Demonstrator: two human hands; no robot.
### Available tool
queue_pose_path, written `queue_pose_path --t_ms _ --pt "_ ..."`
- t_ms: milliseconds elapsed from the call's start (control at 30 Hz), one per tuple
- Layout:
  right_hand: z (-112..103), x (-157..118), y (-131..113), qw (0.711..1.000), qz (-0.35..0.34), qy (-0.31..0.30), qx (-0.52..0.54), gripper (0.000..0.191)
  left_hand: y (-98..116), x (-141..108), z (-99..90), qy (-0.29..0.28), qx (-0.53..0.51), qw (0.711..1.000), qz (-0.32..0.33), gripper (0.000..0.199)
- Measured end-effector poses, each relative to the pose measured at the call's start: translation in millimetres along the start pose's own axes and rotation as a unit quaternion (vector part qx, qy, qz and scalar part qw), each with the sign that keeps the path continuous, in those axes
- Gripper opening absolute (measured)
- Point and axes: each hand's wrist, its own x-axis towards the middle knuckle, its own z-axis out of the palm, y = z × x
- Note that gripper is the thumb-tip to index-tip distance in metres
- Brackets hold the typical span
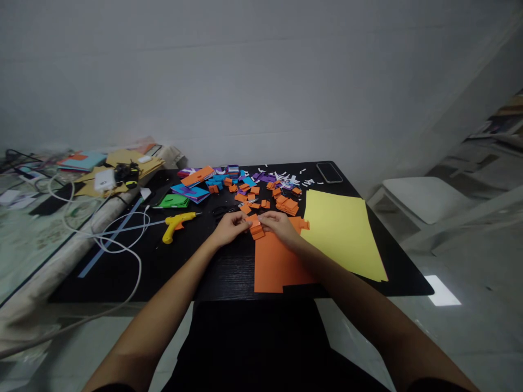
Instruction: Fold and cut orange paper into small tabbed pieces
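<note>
Head view: both hands (230, 227) partly cover a folded orange piece (257, 230).

Orange sheet (269, 267) partly behind forearm (347, 277)

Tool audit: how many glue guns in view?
1: the yellow glue gun, lying on the black table, left of the left hand. Clutter at far left could hide others.

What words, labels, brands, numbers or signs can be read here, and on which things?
None can be read.
Held orange piece, yellow sheets, phone, glue gun: no legible text.
White object at left: too blurred to tell.
</note>
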Motion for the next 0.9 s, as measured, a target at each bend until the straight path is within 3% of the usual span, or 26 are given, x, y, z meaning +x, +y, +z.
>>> queue_pose_path --t_ms 133,500,900 --pt "0.6 -1.6 1.1 1.0 0.004 -0.012 -0.015 0.029 1.0 -0.5 1.0 0.006 -0.001 1.0 0.003 0.029" --pt "1.9 1.6 6.3 0.999 0.03 -0.031 0.002 0.037 3.4 0.1 3.1 0.056 -0.006 0.998 0.011 0.033" --pt "1.8 -0.6 3.3 0.999 0.028 -0.037 0.008 0.034 2.9 -0.1 1.9 0.037 -0.001 0.999 0.009 0.035"
